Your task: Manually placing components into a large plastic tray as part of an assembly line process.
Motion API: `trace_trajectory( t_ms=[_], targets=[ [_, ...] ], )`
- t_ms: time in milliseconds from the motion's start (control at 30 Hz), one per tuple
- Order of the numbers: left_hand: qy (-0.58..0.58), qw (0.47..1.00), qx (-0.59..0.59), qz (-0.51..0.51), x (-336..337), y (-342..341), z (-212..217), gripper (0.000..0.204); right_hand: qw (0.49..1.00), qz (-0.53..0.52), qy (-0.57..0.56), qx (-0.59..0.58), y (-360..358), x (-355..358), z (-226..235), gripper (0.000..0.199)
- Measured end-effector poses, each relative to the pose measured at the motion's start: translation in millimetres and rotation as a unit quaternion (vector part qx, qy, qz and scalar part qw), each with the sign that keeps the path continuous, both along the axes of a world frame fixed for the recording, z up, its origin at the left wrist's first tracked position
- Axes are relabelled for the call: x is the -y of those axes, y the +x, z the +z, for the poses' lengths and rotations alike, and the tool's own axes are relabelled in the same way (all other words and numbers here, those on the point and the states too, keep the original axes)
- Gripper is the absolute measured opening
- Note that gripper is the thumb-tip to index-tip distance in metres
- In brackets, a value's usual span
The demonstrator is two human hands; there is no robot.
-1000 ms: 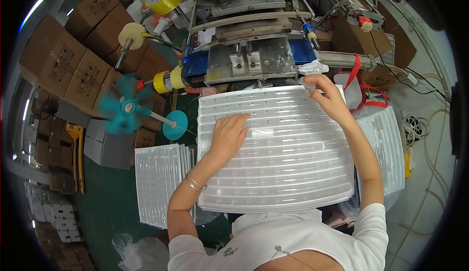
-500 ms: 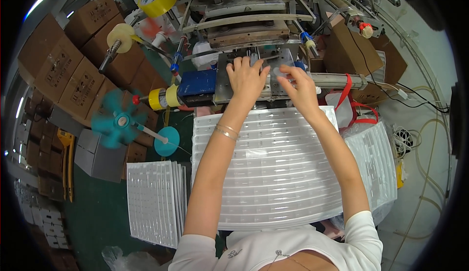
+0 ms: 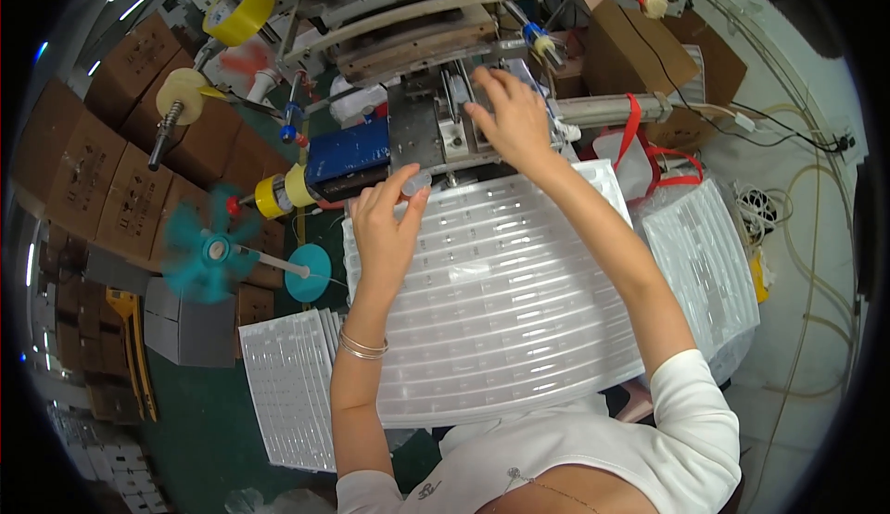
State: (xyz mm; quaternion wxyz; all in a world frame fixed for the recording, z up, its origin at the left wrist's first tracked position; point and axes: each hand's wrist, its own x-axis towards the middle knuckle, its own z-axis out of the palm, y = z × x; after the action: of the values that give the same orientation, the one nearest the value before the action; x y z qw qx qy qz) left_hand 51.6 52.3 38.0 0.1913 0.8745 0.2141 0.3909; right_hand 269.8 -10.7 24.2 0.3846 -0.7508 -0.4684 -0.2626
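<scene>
My left hand (image 3: 385, 227) pinches a small translucent round plastic piece (image 3: 416, 183) between thumb and fingers. It hovers above the far left corner of a large white ribbed plastic tray (image 3: 501, 329). My right hand (image 3: 515, 117) reaches over the metal fixture (image 3: 417, 134) of a machine, thumb and fingers apart. Beside its fingertips a clear, tube-like part (image 3: 460, 89) sits in the fixture; whether they touch is hard to tell. A blue block (image 3: 349, 154) adjoins the fixture on the left.
Above the fixture hangs the heavy press head (image 3: 413, 41). A teal fan (image 3: 215, 251) stands at left, near tape rolls (image 3: 271, 197) and cardboard boxes (image 3: 69, 176). More white trays lie at left (image 3: 289, 393) and right (image 3: 705, 268). A red strap (image 3: 632, 129) hangs behind the right arm.
My left hand has drawn back from the fixture to the tray's far left corner, holding the round piece. My right hand has moved further over the fixture. The whole view has shifted and tilted.
</scene>
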Motion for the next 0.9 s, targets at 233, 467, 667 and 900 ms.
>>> trace_trajectory(
  t_ms=[233, 467, 667, 900],
  targets=[
    [-0.254, 0.963, 0.039, -0.076, 7, -18, -6, 0.032, 0.968, 0.203, -0.142, -0.038, -38, 99, -15, 0.028],
    [-0.737, 0.554, 0.281, -0.267, -11, -34, -22, 0.023, 0.888, 0.315, -0.305, 0.141, -82, 129, -61, 0.032],
    [-0.697, 0.641, 0.229, -0.226, -1, -37, -21, 0.015, 0.861, 0.264, -0.381, 0.208, -90, 124, -53, 0.034],
    [-0.205, 0.952, -0.113, -0.194, 30, -15, -19, 0.019, 0.851, 0.267, -0.41, 0.19, -84, 119, -57, 0.034]
  ],
)
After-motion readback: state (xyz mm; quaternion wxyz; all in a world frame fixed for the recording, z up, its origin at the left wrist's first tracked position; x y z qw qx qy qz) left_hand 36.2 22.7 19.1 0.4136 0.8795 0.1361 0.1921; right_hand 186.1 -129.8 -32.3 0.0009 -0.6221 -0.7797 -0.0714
